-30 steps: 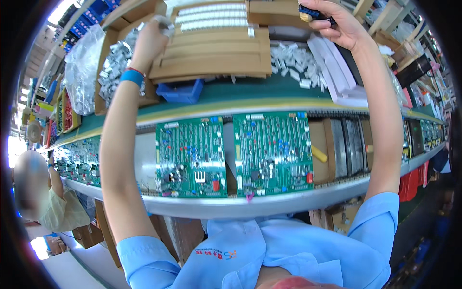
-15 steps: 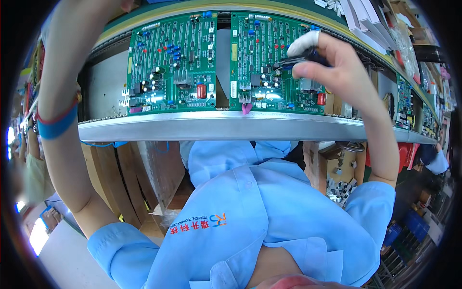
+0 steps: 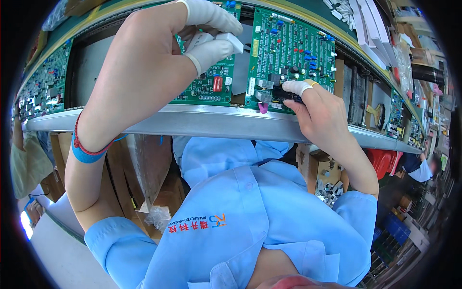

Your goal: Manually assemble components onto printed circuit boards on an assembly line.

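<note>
White block (image 3: 233, 41), I see, clamped between my left hand's (image 3: 151, 67) fingers, its long axis unclear; right and below those, my right hand's (image 3: 320, 110) fingers pinch a dark tool (image 3: 284, 94) over one green board (image 3: 272, 55).

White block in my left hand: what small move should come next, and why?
Perhaps hold the white block steady: your left hand pinches it over the left circuit board, while your right hand grips a dark object at the right circuit board, which may need attention first.
</note>
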Demonstrator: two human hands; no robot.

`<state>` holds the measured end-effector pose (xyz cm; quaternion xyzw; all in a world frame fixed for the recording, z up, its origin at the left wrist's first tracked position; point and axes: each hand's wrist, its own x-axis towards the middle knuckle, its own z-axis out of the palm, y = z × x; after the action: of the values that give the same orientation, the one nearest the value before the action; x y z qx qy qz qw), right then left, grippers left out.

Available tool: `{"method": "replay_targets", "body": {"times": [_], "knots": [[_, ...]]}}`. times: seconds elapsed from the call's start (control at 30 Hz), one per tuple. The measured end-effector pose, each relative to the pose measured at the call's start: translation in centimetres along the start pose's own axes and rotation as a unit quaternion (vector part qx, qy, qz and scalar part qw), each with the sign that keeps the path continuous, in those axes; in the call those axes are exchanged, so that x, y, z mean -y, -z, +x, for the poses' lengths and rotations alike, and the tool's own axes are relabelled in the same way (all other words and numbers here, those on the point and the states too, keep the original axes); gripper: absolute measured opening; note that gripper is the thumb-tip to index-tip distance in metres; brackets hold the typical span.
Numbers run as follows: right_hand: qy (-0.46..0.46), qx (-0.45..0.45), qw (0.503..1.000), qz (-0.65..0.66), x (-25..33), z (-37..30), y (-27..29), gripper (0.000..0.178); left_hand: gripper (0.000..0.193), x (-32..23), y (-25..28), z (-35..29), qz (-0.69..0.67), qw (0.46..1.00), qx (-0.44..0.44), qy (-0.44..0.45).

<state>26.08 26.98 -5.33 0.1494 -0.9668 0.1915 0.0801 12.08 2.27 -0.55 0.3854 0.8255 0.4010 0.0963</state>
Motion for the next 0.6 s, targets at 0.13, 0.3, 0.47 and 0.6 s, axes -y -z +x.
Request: {"method": "replay_targets", "body": {"times": [0.13,0.3,0.47,0.6], "knots": [[0.016,0.022,0.999,-0.029,0.4,0.1,0.2,0.024,0.024,0.7,-0.2,-0.3,-0.004,1.0,0.0,-0.001],[0.025,0.053,0.995,-0.081,1.0,0.5,0.7,0.026,0.025,0.7,-0.8,-0.5,-0.03,1.0,0.007,0.0],[-0.022,0.061,0.997,-0.033,0.4,0.8,0.9,0.024,0.021,-0.8,-1.4,-0.4,-0.087,0.989,0.08,0.093],[-0.081,-0.003,0.988,0.131,-0.2,-0.1,2.4,0.027,0.021,-1.7,-2.9,0.1,-0.101,0.99,0.083,0.052]]}}
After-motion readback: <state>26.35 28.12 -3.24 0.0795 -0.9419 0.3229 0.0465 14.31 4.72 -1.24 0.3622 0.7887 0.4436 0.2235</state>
